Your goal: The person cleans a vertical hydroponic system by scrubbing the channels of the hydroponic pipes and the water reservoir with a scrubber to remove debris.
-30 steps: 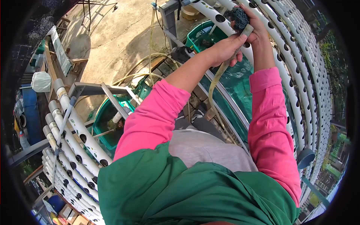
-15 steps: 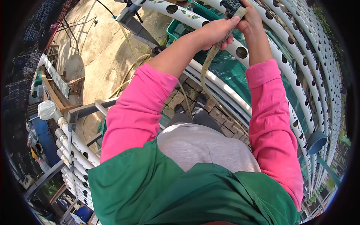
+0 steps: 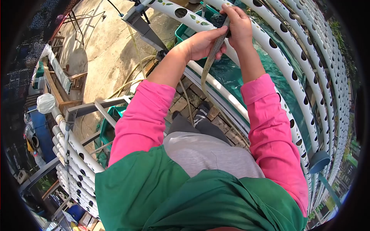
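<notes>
The person has both hands up at the far end of the scene, over the white pipes (image 3: 269, 42) with the round holes. The left hand (image 3: 198, 43) is wrapped around a braided hose (image 3: 207, 65) a little below its top, and the right hand (image 3: 239, 25) is closed tight over the top end itself, right against a pipe. There's something dark tucked by the right fingers, but it's too hidden to say what it is. From the hands the hose droops down and near, past the teal water (image 3: 235, 77) and toward the brick floor (image 3: 190, 96) by the person's feet. Going by that sag, it looks soft and bendy, fairly light, and not fragile at all. The woven skin probably grips okay, though it could be slick if it's wet. The best hold seems to be what's shown here: one hand close to the tip to aim it, the other just behind to take the weight of the hanging part.
</notes>
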A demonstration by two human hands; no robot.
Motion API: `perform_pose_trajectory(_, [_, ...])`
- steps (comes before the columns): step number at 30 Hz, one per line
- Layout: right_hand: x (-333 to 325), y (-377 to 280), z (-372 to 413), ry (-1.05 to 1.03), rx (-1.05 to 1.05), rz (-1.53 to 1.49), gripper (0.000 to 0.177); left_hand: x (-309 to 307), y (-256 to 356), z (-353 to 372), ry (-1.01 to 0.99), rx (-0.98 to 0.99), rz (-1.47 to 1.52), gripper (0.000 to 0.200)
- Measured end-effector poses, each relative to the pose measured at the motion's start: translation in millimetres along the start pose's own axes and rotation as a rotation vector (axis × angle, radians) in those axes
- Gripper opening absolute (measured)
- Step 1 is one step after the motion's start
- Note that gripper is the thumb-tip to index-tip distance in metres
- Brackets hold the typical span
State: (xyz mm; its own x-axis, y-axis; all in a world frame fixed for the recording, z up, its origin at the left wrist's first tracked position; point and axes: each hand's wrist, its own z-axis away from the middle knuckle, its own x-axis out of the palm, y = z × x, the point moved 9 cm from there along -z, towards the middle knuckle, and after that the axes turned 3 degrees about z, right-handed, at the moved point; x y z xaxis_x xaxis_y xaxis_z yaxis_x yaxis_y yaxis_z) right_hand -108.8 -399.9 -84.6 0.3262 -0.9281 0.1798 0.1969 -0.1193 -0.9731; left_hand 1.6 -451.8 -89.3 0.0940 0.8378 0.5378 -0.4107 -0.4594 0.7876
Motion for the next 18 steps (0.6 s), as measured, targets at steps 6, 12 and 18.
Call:
perform_pose_trajectory(6, [120.6,26.0,54.2,-0.354,-0.025,0.064,0.021,-75.1,-40.1,77.3,0.045,0.039,0.149,0.048])
perform_pose_trajectory(12, [191.4,127.8,96.6,-0.35,0.186,0.056,0.026,-161.7,-98.9,146.2,0.34,0.181,0.339,0.04])
perform_pose_trajectory(18, [226.8,239.6,118.3,-0.369,0.321,0.179,0.023,-231.7,-173.7,187.8,0.639,0.113,0.381,0.037])
